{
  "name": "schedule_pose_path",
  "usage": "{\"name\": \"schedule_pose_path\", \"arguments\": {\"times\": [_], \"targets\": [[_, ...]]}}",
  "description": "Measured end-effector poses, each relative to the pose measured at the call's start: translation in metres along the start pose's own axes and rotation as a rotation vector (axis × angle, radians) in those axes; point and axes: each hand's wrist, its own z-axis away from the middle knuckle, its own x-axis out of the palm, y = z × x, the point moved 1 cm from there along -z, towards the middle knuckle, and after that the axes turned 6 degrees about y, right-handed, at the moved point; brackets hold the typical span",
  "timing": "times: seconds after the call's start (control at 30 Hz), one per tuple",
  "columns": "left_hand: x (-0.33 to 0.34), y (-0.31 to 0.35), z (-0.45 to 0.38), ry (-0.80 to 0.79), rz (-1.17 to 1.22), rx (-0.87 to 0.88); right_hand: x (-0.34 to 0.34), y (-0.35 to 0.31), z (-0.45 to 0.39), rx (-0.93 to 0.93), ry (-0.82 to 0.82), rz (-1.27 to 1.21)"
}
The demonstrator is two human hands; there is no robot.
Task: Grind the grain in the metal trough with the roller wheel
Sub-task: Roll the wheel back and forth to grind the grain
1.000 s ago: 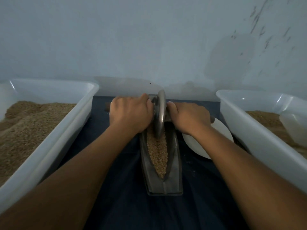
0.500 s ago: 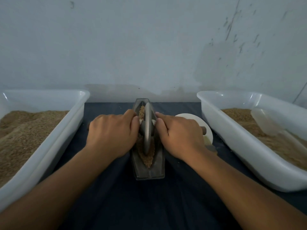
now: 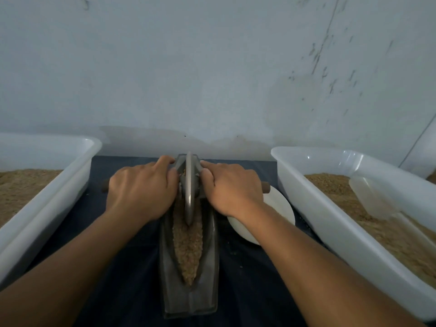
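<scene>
From the head camera, the metal trough (image 3: 188,300) lies lengthwise on a dark cloth (image 3: 247,291) that covers the counter, its far end close to the pale wall (image 3: 212,67). A long heap of brown grain (image 3: 187,246) fills the trough's groove from near its front end up to the wheel. The roller wheel (image 3: 188,185) stands upright on its edge in the far half of the trough, its lower rim sunk into the grain.

A dark axle handle runs through the wheel to both sides. The left hand (image 3: 141,190) grips the handle on the left of the wheel, its fingers (image 3: 162,161) clenched over the bar, with the handle's left end (image 3: 105,186) poking out beyond the knuckles. The right hand (image 3: 232,188) grips the handle on the right side in the same way, fingers curled over it, and the handle's right end (image 3: 265,187) shows past the hand. Both thumbs lie just beside the wheel.

A white round plate (image 3: 278,206) lies on the cloth under the right wrist, just beside the trough. On the left stands a white plastic tub (image 3: 59,185) holding brown grain. On the right stands a second white tub (image 3: 318,208), also with grain in it, and a translucent scoop (image 3: 370,197) lies on that grain.
</scene>
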Motion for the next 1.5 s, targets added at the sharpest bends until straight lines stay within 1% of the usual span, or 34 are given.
{"name": "schedule_pose_path", "arguments": {"times": [0.07,0.2,0.3,0.37,0.5,0.53,0.63,0.77,0.87,0.93,1.0,1.07,1.17,1.27,1.4,1.5], "targets": [[0.007,-0.003,-0.011,-0.057,0.007,-0.027,0.003,0.003,-0.014,0.012,-0.042,-0.014],[0.019,-0.009,-0.022,-0.141,0.025,-0.123,0.005,0.000,-0.035,0.014,-0.013,0.073],[0.021,-0.014,-0.022,-0.171,0.021,-0.156,0.005,-0.003,-0.043,0.028,-0.043,0.085],[0.016,-0.011,-0.022,-0.160,-0.003,-0.123,0.005,-0.001,-0.041,0.058,-0.086,0.021],[0.000,0.006,-0.021,-0.056,-0.075,-0.027,0.005,0.008,-0.022,0.142,-0.193,-0.103],[-0.004,0.010,-0.019,-0.057,-0.095,-0.009,0.004,0.009,-0.017,0.142,-0.191,-0.111],[-0.013,0.013,-0.008,-0.072,-0.131,0.002,-0.003,0.004,0.000,0.101,-0.113,-0.096],[-0.029,0.013,0.017,-0.055,-0.163,0.010,-0.013,-0.009,0.028,0.026,0.041,-0.068],[-0.042,0.008,0.036,-0.027,-0.147,0.033,-0.023,-0.014,0.053,-0.008,0.126,-0.100],[-0.048,0.001,0.040,-0.071,-0.101,0.014,-0.032,-0.018,0.064,-0.037,0.159,-0.118],[-0.052,-0.005,0.043,-0.137,-0.053,-0.006,-0.038,-0.023,0.069,-0.069,0.166,-0.111],[-0.055,-0.006,0.044,-0.149,-0.033,-0.023,-0.041,-0.024,0.071,-0.072,0.174,-0.073],[-0.052,0.005,0.040,-0.112,-0.085,-0.012,-0.036,-0.020,0.069,0.010,0.162,-0.038],[-0.042,0.009,0.035,-0.146,-0.135,-0.040,-0.027,-0.015,0.065,0.073,0.126,-0.013],[-0.026,0.004,0.025,-0.136,-0.059,-0.055,-0.018,-0.013,0.044,0.011,0.156,0.033],[-0.012,0.001,0.012,-0.142,-0.048,-0.068,-0.010,-0.008,0.020,-0.013,0.075,0.023]]}}
